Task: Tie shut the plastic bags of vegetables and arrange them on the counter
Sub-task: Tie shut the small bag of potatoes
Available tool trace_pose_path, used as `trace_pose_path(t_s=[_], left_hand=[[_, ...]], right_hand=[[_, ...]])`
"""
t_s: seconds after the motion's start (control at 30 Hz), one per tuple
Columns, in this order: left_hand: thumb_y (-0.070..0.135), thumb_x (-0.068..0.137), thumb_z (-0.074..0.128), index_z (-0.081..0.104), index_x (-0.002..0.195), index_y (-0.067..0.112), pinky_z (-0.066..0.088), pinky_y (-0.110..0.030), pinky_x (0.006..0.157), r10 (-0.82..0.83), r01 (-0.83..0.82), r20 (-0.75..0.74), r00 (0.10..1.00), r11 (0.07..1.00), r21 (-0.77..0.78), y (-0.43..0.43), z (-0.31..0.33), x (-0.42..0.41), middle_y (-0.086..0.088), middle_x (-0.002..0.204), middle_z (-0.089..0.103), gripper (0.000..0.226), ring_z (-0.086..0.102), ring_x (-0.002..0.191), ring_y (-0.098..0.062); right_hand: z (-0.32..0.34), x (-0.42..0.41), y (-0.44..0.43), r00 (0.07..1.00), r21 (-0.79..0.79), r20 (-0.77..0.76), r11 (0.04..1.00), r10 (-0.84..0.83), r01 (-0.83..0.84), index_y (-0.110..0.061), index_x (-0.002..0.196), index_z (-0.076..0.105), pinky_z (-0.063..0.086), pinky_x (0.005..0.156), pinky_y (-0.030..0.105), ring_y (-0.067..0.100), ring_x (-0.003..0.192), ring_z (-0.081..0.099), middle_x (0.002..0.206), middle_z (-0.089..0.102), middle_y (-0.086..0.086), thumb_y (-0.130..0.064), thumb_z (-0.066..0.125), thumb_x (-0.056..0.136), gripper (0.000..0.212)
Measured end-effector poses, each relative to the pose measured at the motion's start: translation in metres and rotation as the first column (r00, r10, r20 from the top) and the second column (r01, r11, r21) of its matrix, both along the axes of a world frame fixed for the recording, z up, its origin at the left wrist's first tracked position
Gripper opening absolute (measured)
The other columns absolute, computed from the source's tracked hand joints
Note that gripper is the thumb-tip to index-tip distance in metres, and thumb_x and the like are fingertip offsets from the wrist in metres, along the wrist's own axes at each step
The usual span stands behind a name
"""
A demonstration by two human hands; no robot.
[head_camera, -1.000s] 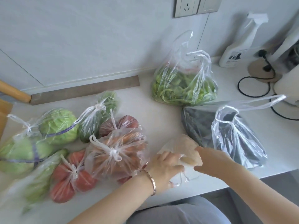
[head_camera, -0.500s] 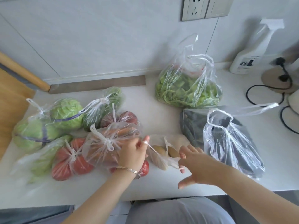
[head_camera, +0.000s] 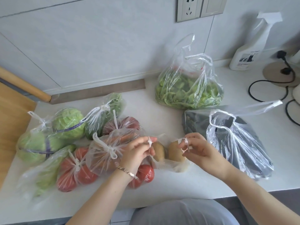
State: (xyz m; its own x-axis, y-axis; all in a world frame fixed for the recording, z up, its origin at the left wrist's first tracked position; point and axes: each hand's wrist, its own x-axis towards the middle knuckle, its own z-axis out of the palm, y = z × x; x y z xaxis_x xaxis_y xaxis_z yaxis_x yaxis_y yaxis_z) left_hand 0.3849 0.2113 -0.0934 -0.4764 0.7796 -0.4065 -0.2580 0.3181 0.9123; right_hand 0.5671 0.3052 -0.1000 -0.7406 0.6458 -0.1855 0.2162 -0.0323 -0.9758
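Note:
A small clear bag of potatoes [head_camera: 168, 155] lies open at the counter's front middle. My left hand [head_camera: 138, 151] pinches its left handle, which is looped over a finger. My right hand [head_camera: 198, 149] pinches the right handle, also wound round a finger. The two handles are held apart above the potatoes. To the left lie tied bags: carrots [head_camera: 105, 153], tomatoes [head_camera: 78, 172], cabbages [head_camera: 50, 135], green vegetables [head_camera: 103, 116] and red onions [head_camera: 123, 124]. Untied bags of leafy greens [head_camera: 190, 88] and dark vegetables [head_camera: 233, 143] sit to the right.
A white spray bottle [head_camera: 248, 51] stands at the back right beside a round base with black cables [head_camera: 276, 75]. A wall socket [head_camera: 190, 8] is above. A wooden board [head_camera: 9, 120] lies at the left. The white counter [head_camera: 162, 189] ends near my body.
Both hands have taken up the potato bag's handles and pulled them apart; earlier they rested on the bag, then reached for it. The camera has shifted closer.

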Motion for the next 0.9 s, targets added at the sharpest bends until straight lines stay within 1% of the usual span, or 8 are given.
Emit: trace_pose_path(t_s=[0.13,0.2,0.33,0.43,0.5,0.67,0.8,0.9], left_hand=[[0.018,0.069,0.06,0.065,0.063,0.014,0.046,-0.014,0.074,-0.05,0.055,-0.213,0.976,0.998,0.018,0.002,-0.008,-0.009,0.006,0.092,0.062,0.009,0.058,0.076,0.001],[0.021,0.079,0.059,0.063,0.069,0.017,0.044,-0.01,0.081,-0.087,0.104,-0.302,0.949,0.994,0.043,0.003,-0.011,-0.006,0.009,0.101,0.059,0.011,0.056,0.094,-0.001],[0.008,0.092,0.047,0.063,0.1,0.011,0.045,-0.008,0.079,-0.282,0.318,-0.379,0.881,0.947,0.034,0.006,-0.016,0.009,0.006,0.095,0.066,0.018,0.061,0.082,0.007],[0.008,0.09,0.042,0.063,0.107,0.008,0.038,-0.002,0.086,-0.281,0.389,-0.646,0.709,0.921,0.025,0.012,-0.026,0.012,-0.01,0.106,0.059,0.027,0.054,0.093,0.009],[0.012,0.087,0.04,0.063,0.107,0.018,0.035,0.0,0.088,-0.276,0.437,-0.75,0.601,0.899,0.019,0.018,-0.031,0.009,-0.012,0.109,0.055,0.031,0.05,0.092,0.004],[0.015,0.088,0.037,0.067,0.107,0.012,0.04,-0.006,0.087,-0.35,0.59,-0.829,0.436,0.807,-0.03,0.029,-0.031,0.001,-0.01,0.116,0.058,0.035,0.053,0.086,-0.004],[0.002,0.085,0.037,0.066,0.11,0.009,0.036,-0.001,0.089,-0.358,0.611,-0.831,0.425,0.791,-0.029,0.033,-0.03,-0.006,-0.011,0.11,0.063,0.039,0.052,0.099,-0.007],[0.001,0.086,0.04,0.062,0.117,0.013,0.041,-0.011,0.088,-0.35,0.59,-0.831,0.432,0.807,-0.032,0.037,-0.032,-0.007,-0.008,0.11,0.064,0.039,0.054,0.099,-0.008]], right_hand=[[-0.011,-0.007,0.003,0.991,0.148,-0.019,0.979,-0.135,0.137,-0.046,0.083,0.065,0.039,0.088,0.006,-0.013,0.107,0.046,0.116,0.044,-0.008,-0.013,0.053,0.089,0.035],[-0.016,-0.013,0.004,0.976,0.158,-0.031,0.964,-0.214,0.216,-0.039,0.082,0.064,0.035,0.086,0.001,-0.014,0.099,0.05,0.107,0.055,-0.006,-0.009,0.046,0.092,0.036],[-0.025,-0.04,0.002,0.952,-0.054,-0.063,0.953,-0.301,0.298,-0.022,0.088,0.06,0.043,0.065,0.009,-0.001,0.061,0.053,0.078,0.054,0.005,0.002,0.037,0.094,0.034],[-0.031,-0.057,-0.004,0.962,-0.098,0.059,0.957,-0.267,0.272,-0.021,0.081,0.06,0.043,0.053,0.011,0.004,0.052,0.05,0.083,0.044,0.007,0.006,0.036,0.092,0.038],[-0.033,-0.061,-0.008,0.976,-0.166,0.115,0.965,-0.184,0.201,-0.015,0.067,0.054,0.038,0.046,0.011,0.007,0.048,0.045,0.07,0.043,0.004,0.012,0.032,0.087,0.041],[-0.037,-0.06,-0.005,0.979,-0.3,0.133,0.935,-0.156,0.19,-0.01,0.05,0.053,0.036,0.048,0.014,0.008,0.046,0.04,0.048,0.047,0.001,0.017,0.041,0.079,0.042],[-0.037,-0.056,-0.001,0.986,-0.336,0.076,0.927,-0.151,0.168,-0.007,0.061,0.065,0.038,0.06,0.024,0.018,0.06,0.043,0.063,0.051,0.012,0.01,0.054,0.076,0.025],[-0.037,-0.053,-0.002,0.999,-0.415,0.002,0.909,-0.047,0.043,-0.008,0.058,0.058,0.032,0.061,0.032,0.024,0.061,0.038,0.062,0.043,0.011,-0.003,0.056,0.07,0.013]])
